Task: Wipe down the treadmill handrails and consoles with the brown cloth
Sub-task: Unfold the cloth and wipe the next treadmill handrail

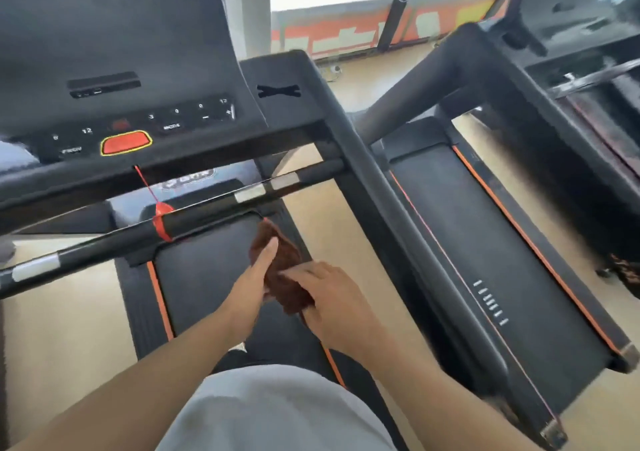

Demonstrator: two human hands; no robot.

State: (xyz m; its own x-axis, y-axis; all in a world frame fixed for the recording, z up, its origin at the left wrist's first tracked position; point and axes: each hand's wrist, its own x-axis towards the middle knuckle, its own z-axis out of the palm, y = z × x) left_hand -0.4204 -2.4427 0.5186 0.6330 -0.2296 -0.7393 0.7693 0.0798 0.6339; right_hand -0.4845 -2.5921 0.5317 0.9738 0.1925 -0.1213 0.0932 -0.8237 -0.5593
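Observation:
The brown cloth [284, 268] is bunched between both hands above the treadmill belt [204, 270]. My left hand [254, 274] lies flat against its left side, fingers straight. My right hand [329, 298] grips its lower right part. Ahead runs the black front handrail [194, 213] with silver sensor patches and a red safety clip. Above it is the console [145, 128] with a red stop button and number keys. The right side handrail [388, 215] slopes down past my right hand.
A second treadmill [485, 243] with orange edge stripes stands to the right, its own upright and console [571, 18] at the top right. Tan floor [346, 229] shows between the machines. A window wall lies ahead.

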